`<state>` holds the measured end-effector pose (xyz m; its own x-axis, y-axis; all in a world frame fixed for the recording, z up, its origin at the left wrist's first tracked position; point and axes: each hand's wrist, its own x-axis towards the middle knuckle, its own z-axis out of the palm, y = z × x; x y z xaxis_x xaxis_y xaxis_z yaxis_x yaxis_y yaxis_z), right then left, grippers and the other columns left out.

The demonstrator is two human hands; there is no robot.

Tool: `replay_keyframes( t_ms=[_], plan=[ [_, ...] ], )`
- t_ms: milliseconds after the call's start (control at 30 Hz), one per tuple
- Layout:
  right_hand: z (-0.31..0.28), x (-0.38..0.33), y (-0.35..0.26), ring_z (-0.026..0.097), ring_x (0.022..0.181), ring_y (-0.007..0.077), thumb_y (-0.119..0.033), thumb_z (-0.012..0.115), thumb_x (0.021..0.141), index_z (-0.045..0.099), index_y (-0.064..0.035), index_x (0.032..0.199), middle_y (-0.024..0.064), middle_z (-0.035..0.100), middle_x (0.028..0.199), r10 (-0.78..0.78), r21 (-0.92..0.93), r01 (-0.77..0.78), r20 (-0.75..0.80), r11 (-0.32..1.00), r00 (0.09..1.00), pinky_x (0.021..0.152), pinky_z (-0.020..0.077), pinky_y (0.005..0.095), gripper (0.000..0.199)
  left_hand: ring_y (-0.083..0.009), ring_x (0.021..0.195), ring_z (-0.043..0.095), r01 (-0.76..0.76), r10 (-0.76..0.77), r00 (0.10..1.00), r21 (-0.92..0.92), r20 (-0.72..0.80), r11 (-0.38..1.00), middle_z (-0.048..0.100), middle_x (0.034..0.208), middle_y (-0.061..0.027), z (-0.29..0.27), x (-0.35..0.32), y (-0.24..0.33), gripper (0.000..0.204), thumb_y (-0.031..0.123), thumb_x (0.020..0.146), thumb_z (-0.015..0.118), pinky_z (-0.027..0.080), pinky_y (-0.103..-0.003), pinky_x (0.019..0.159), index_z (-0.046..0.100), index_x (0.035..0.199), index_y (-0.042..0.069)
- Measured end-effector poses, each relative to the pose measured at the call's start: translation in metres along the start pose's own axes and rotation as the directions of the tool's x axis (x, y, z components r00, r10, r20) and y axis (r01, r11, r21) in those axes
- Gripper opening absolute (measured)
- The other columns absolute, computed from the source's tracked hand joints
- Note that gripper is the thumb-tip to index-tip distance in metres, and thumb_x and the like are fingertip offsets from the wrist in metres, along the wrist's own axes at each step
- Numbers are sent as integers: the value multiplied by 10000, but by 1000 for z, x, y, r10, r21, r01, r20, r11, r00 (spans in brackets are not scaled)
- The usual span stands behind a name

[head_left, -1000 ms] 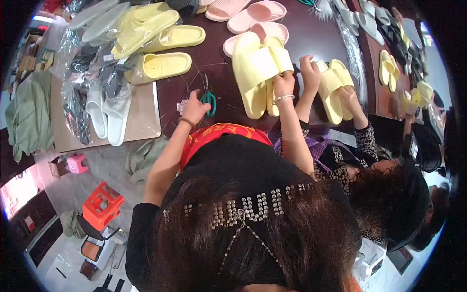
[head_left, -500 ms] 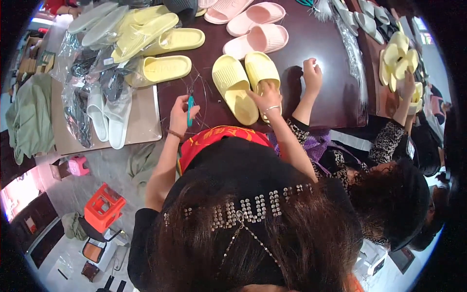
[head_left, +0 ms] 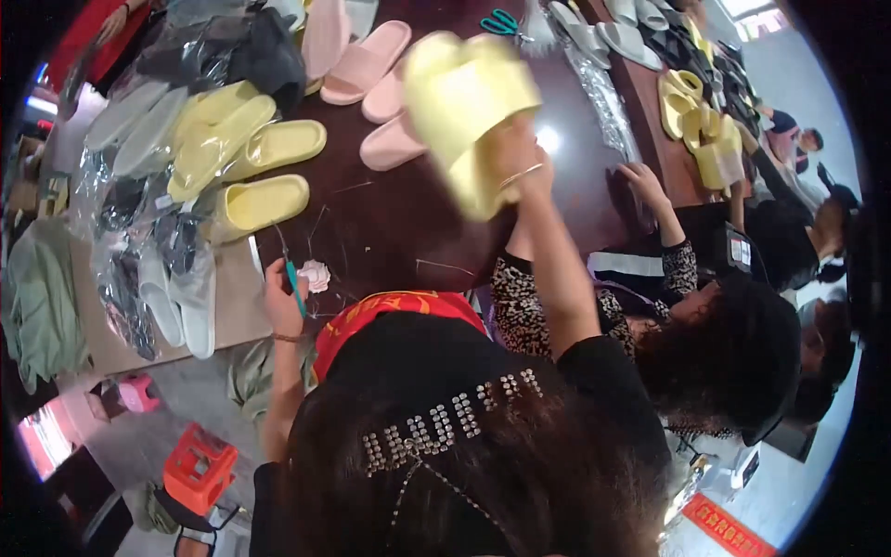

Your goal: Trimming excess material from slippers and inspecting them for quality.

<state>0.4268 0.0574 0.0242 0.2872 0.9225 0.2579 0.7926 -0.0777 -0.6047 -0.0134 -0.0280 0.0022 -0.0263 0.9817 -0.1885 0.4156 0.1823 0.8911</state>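
My right hand (head_left: 520,153) is raised over the dark table, closed on a pair of pale yellow slide slippers (head_left: 473,88). The pair is tilted and blurred by motion, and its straps hide part of my fingers. By the table's near edge, my left hand (head_left: 286,299) is closed round teal-handled scissors (head_left: 296,286), blades pointing away from me. Beside its fingers lies a small crumpled pink-and-white piece (head_left: 316,276); I cannot tell whether they touch it. Several pink slippers (head_left: 367,65) rest behind the raised pair, partly covered by it.
Yellow slippers (head_left: 267,202) and bagged grey slippers (head_left: 181,302) crowd the left side. At the far edge lie another teal-handled pair of scissors (head_left: 498,20) and clear ties (head_left: 536,32). To my right, a co-worker's hand (head_left: 645,183) rests on the table (head_left: 408,218).
My right hand has lifted the yellow pair off the table, up and away from me. My left hand keeps the scissors. The co-worker's hand has lowered to the table, and the whole view has shifted.
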Motion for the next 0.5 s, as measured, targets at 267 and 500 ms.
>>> replay_keyframes(
  t_ms=[267, 500],
  plan=[
    [1, -12, 106, 511, 965, 265, -339, 348, 831, 508, -28, 1090, 142, 535, 1086, 678, -99, -679, -48, 727, 733, 835, 389, 324, 435, -90, 681, 474, -34, 33, 993, -1, -114, 999, 506, 790, -17, -3, -5, -10, 440, 51, 711, 598, 408, -231, 605, 409, 1106, 7],
    [-215, 67, 350, 522, 947, 268, -611, 449, 719, 530, -94, 1095, 135, 543, 1071, 470, -565, -391, -6, 727, 883, 788, 427, 367, 645, -214, 736, 579, 34, -34, 996, 3, -78, 999, 582, 819, -121, -3, -12, -2, 463, 86, 669, 635, 459, -312, 663, 436, 1086, 54]
  ],
)
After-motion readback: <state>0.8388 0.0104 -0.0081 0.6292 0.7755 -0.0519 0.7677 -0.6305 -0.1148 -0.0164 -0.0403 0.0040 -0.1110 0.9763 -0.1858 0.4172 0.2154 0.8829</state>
